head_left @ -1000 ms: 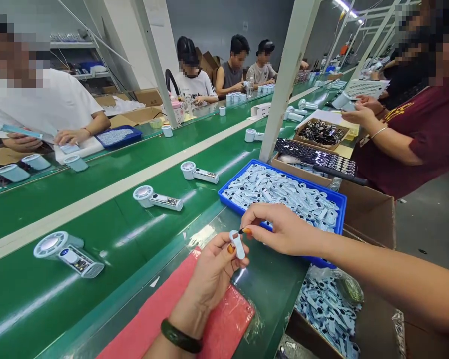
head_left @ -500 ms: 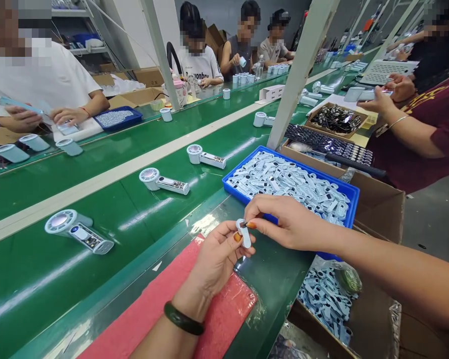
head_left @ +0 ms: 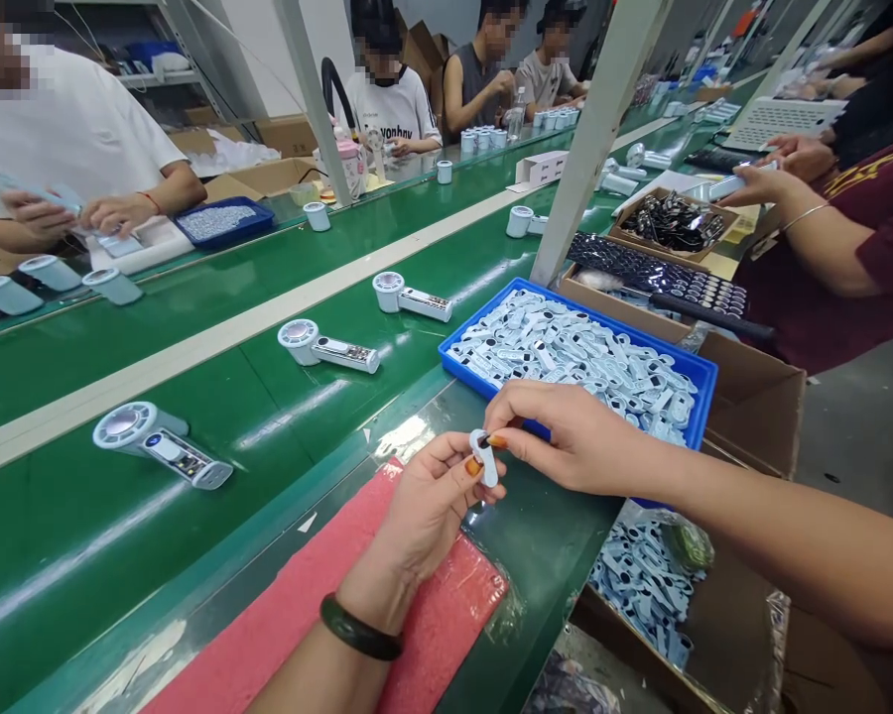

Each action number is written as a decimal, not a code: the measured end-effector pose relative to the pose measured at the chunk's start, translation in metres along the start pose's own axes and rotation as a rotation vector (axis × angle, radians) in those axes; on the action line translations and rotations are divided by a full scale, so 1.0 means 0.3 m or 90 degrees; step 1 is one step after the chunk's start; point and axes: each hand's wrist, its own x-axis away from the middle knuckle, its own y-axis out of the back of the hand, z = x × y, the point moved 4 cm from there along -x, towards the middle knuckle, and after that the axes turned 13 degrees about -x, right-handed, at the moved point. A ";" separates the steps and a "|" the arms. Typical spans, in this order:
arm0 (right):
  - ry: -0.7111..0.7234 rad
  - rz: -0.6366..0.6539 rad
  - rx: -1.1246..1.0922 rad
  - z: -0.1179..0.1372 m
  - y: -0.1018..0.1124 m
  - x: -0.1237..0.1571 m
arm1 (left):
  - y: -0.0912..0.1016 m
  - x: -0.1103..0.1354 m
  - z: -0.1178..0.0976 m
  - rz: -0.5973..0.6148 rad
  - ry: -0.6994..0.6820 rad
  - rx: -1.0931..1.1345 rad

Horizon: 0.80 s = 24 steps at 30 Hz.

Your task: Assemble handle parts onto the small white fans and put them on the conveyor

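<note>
My left hand (head_left: pixel 424 516) is closed around a small light-blue plastic cover (head_left: pixel 488 474), long with a rounded upper end. Thumb and forefinger of my right hand (head_left: pixel 566 441) pinch a small dark piece (head_left: pixel 485 442) against that rounded end; its exact kind is too small to tell. Below my left wrist lies a pink foam sheet (head_left: pixel 305 600). Just beyond my right hand stands a blue tray (head_left: pixel 705 407), heaped with similar light-blue covers (head_left: pixel 566 342).
Several light-blue handheld fans with exposed circuit boards, such as the nearest fan (head_left: pixel 165 446), lie on the green conveyor belt (head_left: pixel 215 382). A slanted metal post (head_left: pixel 595 139) rises behind the tray. Right, an open cardboard box (head_left: pixel 748 397) stands near a co-worker's arm (head_left: pixel 819 238).
The view has shifted slightly. Both my hands keep nearly the same hold at the cover. The co-worker at right has shifted their hands, and a far co-worker's raised hand no longer shows the cup.
</note>
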 end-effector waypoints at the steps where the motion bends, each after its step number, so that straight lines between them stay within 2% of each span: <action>1: 0.000 0.006 0.006 0.001 0.000 0.000 | -0.001 0.000 0.001 0.001 0.001 0.000; 6: 0.016 0.034 0.086 0.010 -0.005 0.004 | -0.002 0.001 0.002 -0.003 -0.003 -0.012; 10: 0.041 0.017 0.179 0.032 -0.010 0.014 | -0.002 0.000 0.001 -0.025 -0.028 -0.031; 14: 0.026 0.006 0.233 0.044 -0.020 0.026 | -0.008 -0.001 0.004 -0.029 -0.041 -0.061; 18: -0.011 -0.080 0.282 0.042 -0.019 0.043 | -0.018 0.005 0.000 -0.015 -0.048 -0.056; 21: -0.030 -0.152 0.221 0.049 -0.017 0.072 | -0.030 0.020 -0.010 -0.002 -0.052 -0.052; 24: -0.034 -0.172 0.100 0.068 -0.032 0.124 | -0.051 0.044 -0.021 0.012 -0.054 -0.050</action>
